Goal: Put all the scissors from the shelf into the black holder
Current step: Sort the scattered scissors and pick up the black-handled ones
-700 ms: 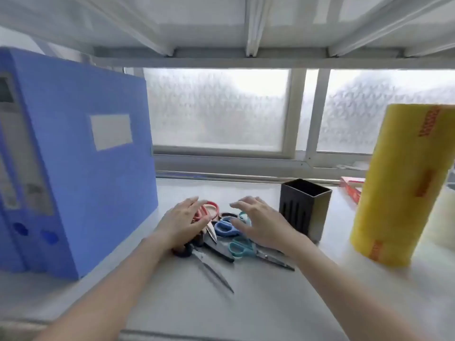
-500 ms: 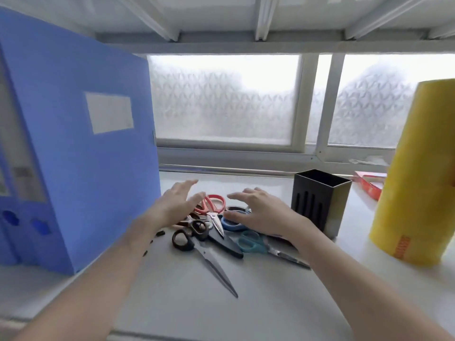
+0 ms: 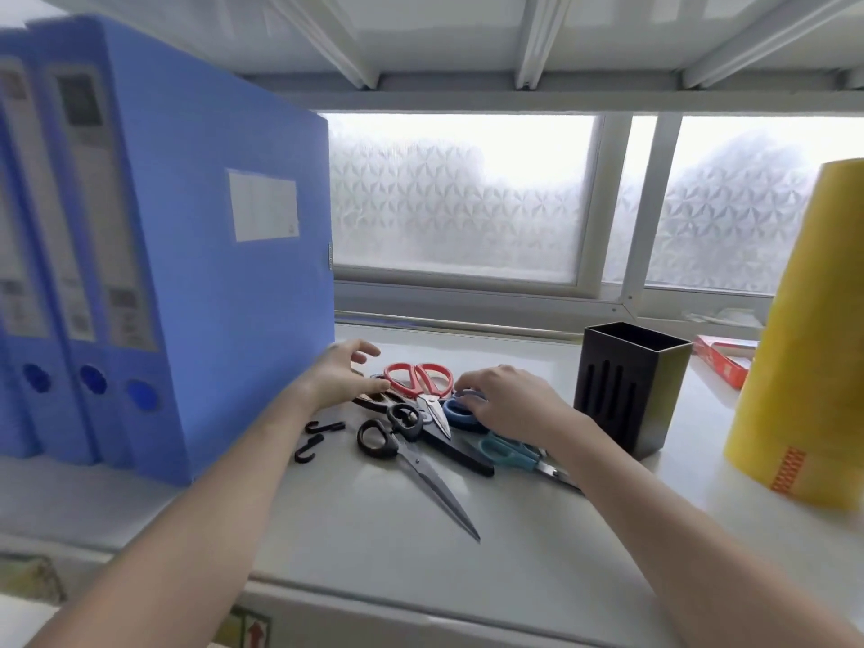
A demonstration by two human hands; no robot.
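Observation:
Several scissors lie piled on the white shelf [image 3: 514, 530]: a red-handled pair [image 3: 418, 378], a blue-handled pair [image 3: 460, 413], a teal-handled pair [image 3: 507, 451] and a long black-handled pair [image 3: 402, 441]. A brown-handled pair is partly hidden under my left hand [image 3: 339, 376], which rests at the pile's left edge with fingers spread. My right hand [image 3: 509, 402] lies over the blue handles, fingers curled onto them; a firm grip cannot be confirmed. The black holder [image 3: 631, 390] stands upright and empty-looking just right of the pile.
Blue file boxes [image 3: 187, 273] stand close on the left. A big yellow roll [image 3: 809, 343] rises on the right, with a red box [image 3: 722, 360] behind it. Two small black hooks [image 3: 318, 437] lie by the pile. A frosted window backs the shelf.
Both hands have slid apart over the pile, the left toward the file box and the right onto the blue handles. The red handles are now uncovered. The camera has come closer.

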